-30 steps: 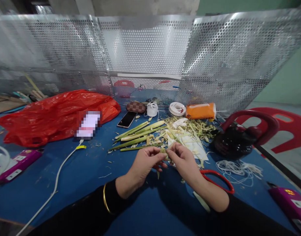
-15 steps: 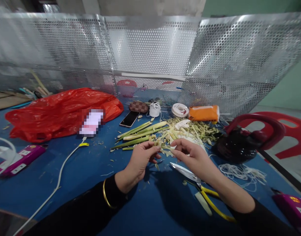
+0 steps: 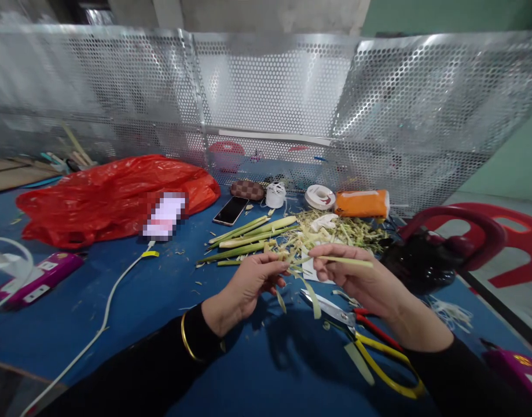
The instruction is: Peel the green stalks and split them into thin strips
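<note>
My left hand [image 3: 255, 279] is closed in a pinch on a small bunch of pale plant strips [image 3: 283, 255] in front of the stalk pile. To its right, my right hand [image 3: 361, 284] grips a thin light-green plant strip [image 3: 350, 262] pointing right across the fingers. A flat green strip [image 3: 314, 300] curls down between the hands. Below the right hand lie scissors [image 3: 333, 310] with silver blades and a yellow handle; a red handle [image 3: 378, 330] shows beside them. Several green stalks [image 3: 252, 237] lie just beyond the left hand.
Plant shavings [image 3: 356, 229] are heaped behind the right hand, by an orange packet [image 3: 362, 204] and white spool [image 3: 320, 197]. A dark kettle [image 3: 422, 263] stands right. Two phones, a red plastic bag [image 3: 96, 197] and purple power strip [image 3: 42, 278] lie left. Perforated metal panels [image 3: 270, 87] border the back.
My right hand has moved slightly right and turned, now showing a light-green strip along its fingers. A curling strip now hangs between the hands. My left hand stays nearly in place.
</note>
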A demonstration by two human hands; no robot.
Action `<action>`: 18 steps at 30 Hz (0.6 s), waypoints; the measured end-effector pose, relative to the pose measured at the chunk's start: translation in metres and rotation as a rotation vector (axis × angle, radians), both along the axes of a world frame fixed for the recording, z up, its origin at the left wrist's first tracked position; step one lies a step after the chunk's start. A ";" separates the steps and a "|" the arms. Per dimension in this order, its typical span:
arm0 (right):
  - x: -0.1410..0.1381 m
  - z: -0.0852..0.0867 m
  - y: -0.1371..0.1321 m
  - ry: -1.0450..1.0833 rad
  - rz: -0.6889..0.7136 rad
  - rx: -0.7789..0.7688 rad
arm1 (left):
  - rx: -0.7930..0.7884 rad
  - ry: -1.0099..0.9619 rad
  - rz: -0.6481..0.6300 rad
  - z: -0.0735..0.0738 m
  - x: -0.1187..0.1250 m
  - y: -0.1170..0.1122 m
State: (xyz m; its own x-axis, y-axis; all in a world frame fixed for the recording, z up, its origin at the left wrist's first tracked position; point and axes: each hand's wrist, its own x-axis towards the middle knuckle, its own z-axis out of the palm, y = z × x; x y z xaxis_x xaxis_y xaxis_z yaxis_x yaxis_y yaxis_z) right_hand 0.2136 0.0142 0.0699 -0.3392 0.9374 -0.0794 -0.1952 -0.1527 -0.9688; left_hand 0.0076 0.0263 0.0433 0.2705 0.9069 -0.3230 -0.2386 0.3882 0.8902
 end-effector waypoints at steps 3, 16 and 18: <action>-0.007 -0.003 0.000 -0.212 -0.140 0.252 | 0.029 0.055 -0.018 0.001 0.001 -0.002; -0.016 -0.008 -0.011 -0.039 -0.006 0.423 | 0.009 0.063 -0.055 -0.003 0.004 -0.005; -0.016 -0.010 -0.009 -0.027 -0.046 0.397 | 0.016 0.064 -0.062 -0.003 0.004 -0.006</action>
